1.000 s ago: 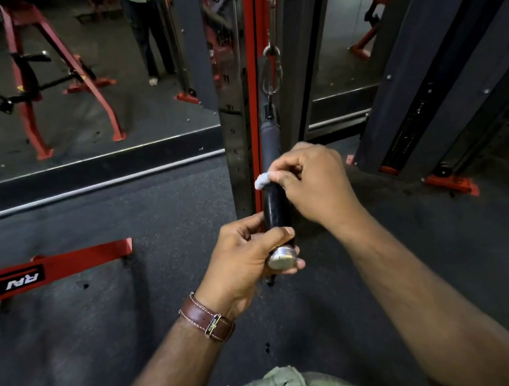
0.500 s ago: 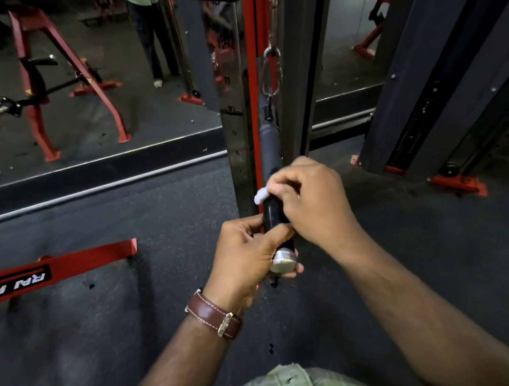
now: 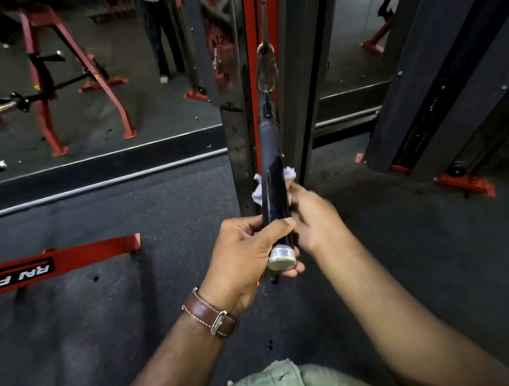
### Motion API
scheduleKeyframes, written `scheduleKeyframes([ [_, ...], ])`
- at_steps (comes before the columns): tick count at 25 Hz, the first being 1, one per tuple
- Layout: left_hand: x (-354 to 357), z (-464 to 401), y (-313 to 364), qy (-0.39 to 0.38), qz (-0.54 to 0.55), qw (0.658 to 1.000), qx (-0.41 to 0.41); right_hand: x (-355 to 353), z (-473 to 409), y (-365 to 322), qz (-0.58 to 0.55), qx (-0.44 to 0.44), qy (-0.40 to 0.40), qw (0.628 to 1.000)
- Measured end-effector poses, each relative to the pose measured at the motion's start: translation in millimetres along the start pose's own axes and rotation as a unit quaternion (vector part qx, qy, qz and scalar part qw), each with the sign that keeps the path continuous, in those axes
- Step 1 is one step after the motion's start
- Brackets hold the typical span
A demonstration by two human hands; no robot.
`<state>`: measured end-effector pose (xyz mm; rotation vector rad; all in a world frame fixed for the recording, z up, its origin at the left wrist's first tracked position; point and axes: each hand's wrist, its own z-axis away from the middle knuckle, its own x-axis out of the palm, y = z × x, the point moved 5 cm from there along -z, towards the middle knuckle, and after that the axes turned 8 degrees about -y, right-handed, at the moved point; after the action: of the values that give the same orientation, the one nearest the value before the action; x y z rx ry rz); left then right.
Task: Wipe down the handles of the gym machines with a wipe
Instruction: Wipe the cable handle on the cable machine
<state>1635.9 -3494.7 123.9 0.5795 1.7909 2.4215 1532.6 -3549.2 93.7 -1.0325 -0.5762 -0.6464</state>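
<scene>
Below the carabiner (image 3: 266, 71) of the cable machine (image 3: 240, 150), one black handle (image 3: 273, 174) is hanging with its long axis running up and away from the person, its silver end cap (image 3: 281, 259) lying nearest. Reading left to right: one left hand (image 3: 247, 254), fingers curling round the lower end, is steadying it; one white wipe (image 3: 259, 189) is wrapping behind the shaft just above; one right hand (image 3: 316, 220), the nearer to the wipe, is pinching it against the handle.
</scene>
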Motion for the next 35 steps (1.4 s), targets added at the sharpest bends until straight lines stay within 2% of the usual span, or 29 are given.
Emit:
scheduleKeyframes([
  [3, -1, 3, -1, -0.003, 0.010, 1.000, 0.006, 13, -14, 4, -0.070, 0.018, -0.032, 0.997],
  [5, -4, 7, -1, 0.005, 0.008, 1.000, 0.012, 8, 0, 18, -0.050, 0.048, -0.061, 0.996],
  [7, -5, 8, -2, 0.006, 0.006, 1.000, 0.009, -3, 6, 15, 0.000, 0.041, -0.076, 0.996],
  [8, -5, 7, -2, 0.007, 0.006, 1.000, 0.005, -4, 1, 6, 0.004, 0.021, -0.059, 0.998],
  [10, -5, 6, -2, 0.010, 0.012, 1.000, -0.006, -1, -12, -22, 0.002, -0.051, 0.027, 0.998],
  [11, -4, 6, 0, 0.013, 0.012, 1.000, -0.011, 2, -11, -31, 0.041, -0.096, 0.056, 0.993],
  [12, -5, 5, 2, 0.017, 0.006, 1.000, -0.012, 2, -2, -36, 0.117, -0.150, 0.078, 0.979],
  [13, -6, 5, 4, 0.025, -0.003, 1.000, -0.010, 3, 14, -40, 0.219, -0.217, 0.079, 0.948],
  [16, -5, 4, 8, 0.048, -0.042, 0.998, -0.002, 21, 56, -38, 0.508, -0.367, -0.030, 0.779],
  [17, -3, 2, 7, 0.056, -0.051, 0.997, 0.000, 25, 49, -45, 0.557, -0.397, -0.027, 0.729],
  [18, -1, 1, 5, 0.062, -0.054, 0.997, 0.001, 31, 36, -58, 0.578, -0.416, -0.001, 0.702],
  [19, 1, 1, 3, 0.067, -0.053, 0.996, 0.000, 37, 22, -72, 0.594, -0.415, 0.030, 0.689],
  [21, 5, 3, 2, 0.068, -0.057, 0.996, 0.002, 47, 3, -89, 0.642, -0.370, 0.023, 0.671],
  [25, 5, 9, 0, 0.069, -0.067, 0.995, 0.005, 56, 22, -74, 0.759, -0.279, -0.132, 0.574],
  [27, 7, 9, -3, 0.076, -0.075, 0.994, 0.003, 67, 17, -74, 0.787, -0.281, -0.113, 0.537],
  [30, 5, 7, -1, 0.091, -0.071, 0.993, 0.010, 88, 2, -73, 0.821, -0.285, -0.021, 0.494],
  [31, 3, 8, 1, 0.091, -0.067, 0.994, 0.011, 89, 3, -67, 0.831, -0.280, -0.011, 0.481],
  [33, 0, 11, 0, 0.076, -0.062, 0.995, 0.004, 80, 15, -55, 0.830, -0.289, -0.047, 0.474],
  [34, 1, 13, -2, 0.064, -0.061, 0.996, -0.002, 71, 27, -51, 0.810, -0.308, -0.080, 0.493],
  [35, 3, 15, -4, 0.054, -0.061, 0.997, -0.005, 61, 40, -51, 0.771, -0.337, -0.103, 0.531],
])
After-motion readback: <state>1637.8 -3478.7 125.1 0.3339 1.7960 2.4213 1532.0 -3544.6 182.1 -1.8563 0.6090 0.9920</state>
